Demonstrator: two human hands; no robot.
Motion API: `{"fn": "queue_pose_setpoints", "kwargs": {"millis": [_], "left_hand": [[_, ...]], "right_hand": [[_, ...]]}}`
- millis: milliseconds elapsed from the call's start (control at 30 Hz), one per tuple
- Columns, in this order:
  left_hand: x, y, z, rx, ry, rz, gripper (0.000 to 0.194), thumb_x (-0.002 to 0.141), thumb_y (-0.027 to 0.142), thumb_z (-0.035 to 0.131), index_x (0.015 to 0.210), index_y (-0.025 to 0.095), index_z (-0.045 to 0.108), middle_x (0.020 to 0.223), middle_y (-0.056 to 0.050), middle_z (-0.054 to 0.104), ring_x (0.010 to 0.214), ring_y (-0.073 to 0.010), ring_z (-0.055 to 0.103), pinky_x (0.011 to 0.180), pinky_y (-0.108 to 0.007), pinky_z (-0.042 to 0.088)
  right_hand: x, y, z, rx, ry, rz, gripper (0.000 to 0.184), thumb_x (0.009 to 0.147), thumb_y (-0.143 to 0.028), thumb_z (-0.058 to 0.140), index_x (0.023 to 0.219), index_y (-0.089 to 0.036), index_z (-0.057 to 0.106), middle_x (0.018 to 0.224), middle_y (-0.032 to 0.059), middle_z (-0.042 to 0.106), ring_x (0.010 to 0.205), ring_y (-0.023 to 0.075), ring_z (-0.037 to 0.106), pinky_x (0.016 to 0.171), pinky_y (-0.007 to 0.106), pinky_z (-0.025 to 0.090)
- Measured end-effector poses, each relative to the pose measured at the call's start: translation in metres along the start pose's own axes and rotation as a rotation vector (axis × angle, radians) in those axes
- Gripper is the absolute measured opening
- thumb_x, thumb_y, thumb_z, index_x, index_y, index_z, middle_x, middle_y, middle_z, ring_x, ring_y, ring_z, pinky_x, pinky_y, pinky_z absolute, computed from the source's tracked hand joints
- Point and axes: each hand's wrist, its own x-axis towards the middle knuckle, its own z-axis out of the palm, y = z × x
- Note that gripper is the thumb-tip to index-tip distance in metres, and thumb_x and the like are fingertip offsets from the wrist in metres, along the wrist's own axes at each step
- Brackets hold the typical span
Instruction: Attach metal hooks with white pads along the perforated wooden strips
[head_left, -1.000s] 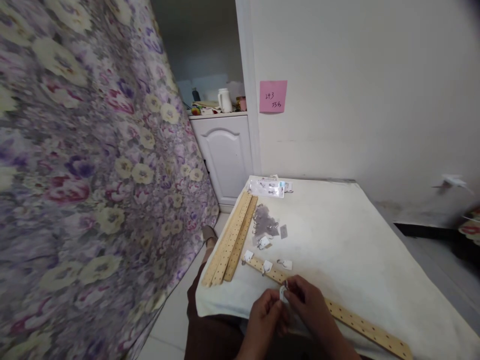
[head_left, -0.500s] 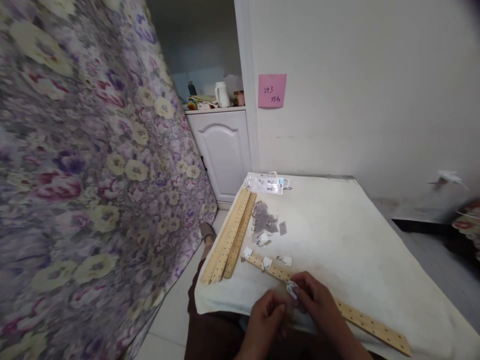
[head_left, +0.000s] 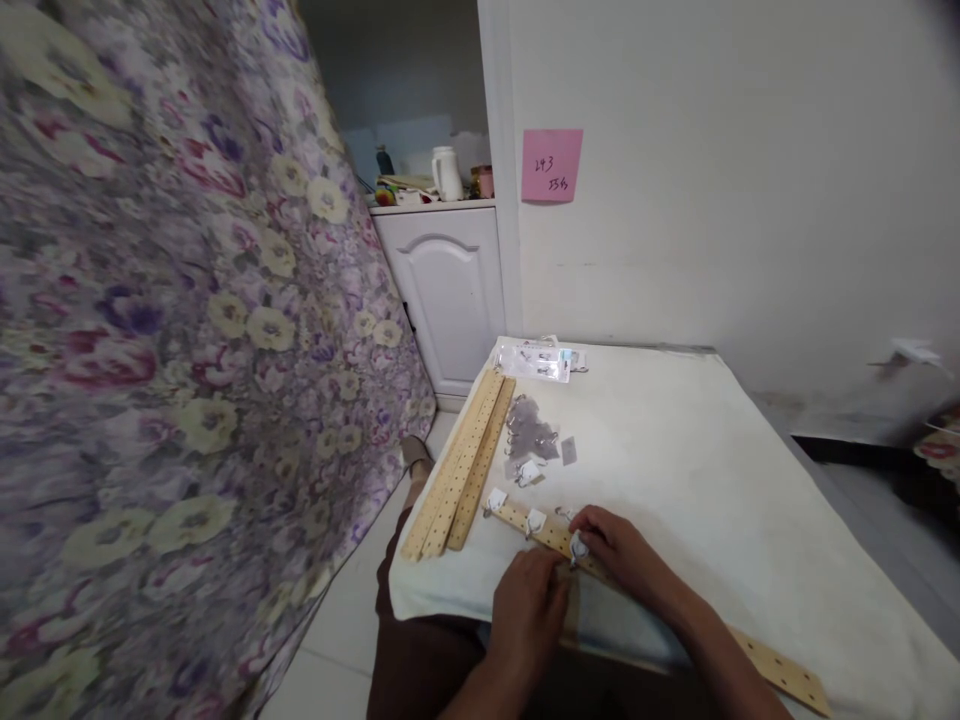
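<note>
Leftmost, well apart from the drilled wooden strip (head_left: 784,671), hangs a floral curtain (head_left: 210,400), cut off at the edge of view. Nearer the strip's left end lies a bundle of pale slats (head_left: 466,465), overlapping so closely that their number is hard to tell. Behind that end, a heap of grey hook plates (head_left: 531,432) is too tangled to count, with a white hook (head_left: 529,473) just in front of it. Two more, an end hook (head_left: 496,500) and a second hook (head_left: 535,521), lie on the strip's left part. In front of the strip, near the second hook, is the left hand (head_left: 529,605), fingers curled inward; whether they have hold of anything cannot be told. Behind the strip, a loose hook (head_left: 565,513) is partly covered by the right hand (head_left: 616,545), whose thumb and forefinger, nearly together, pinch the upper edge of the next hook (head_left: 578,547), set against the strip. Farther right, the strip's middle disappears under the right forearm (head_left: 697,630), and only its right end emerges.
</note>
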Motion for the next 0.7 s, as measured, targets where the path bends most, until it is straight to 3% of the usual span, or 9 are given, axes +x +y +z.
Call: {"fn": "queue_pose_setpoints", "kwargs": {"millis": [367, 700], "left_hand": [[0.005, 0.001, 0.006, 0.052, -0.013, 0.042, 0.018, 0.083, 0.019, 0.055, 0.097, 0.024, 0.065, 0.094, -0.004, 0.069, 0.089, -0.0231, 0.059, 0.079, -0.034, 0.043], [0.004, -0.003, 0.007, 0.024, 0.004, 0.038, 0.017, 0.082, 0.016, 0.055, 0.094, 0.023, 0.065, 0.093, -0.004, 0.069, 0.089, -0.0228, 0.059, 0.079, -0.034, 0.043]], "right_hand": [[0.0, 0.011, 0.015, -0.022, 0.121, 0.023, 0.02, 0.082, -0.019, 0.048, 0.089, -0.02, 0.067, 0.089, 0.0051, 0.067, 0.086, 0.0194, 0.061, 0.08, 0.033, 0.047], [-0.001, 0.008, 0.018, -0.085, 0.114, 0.031, 0.025, 0.086, -0.022, 0.045, 0.089, -0.019, 0.069, 0.088, 0.0068, 0.066, 0.087, 0.02, 0.062, 0.08, 0.032, 0.046]]}}
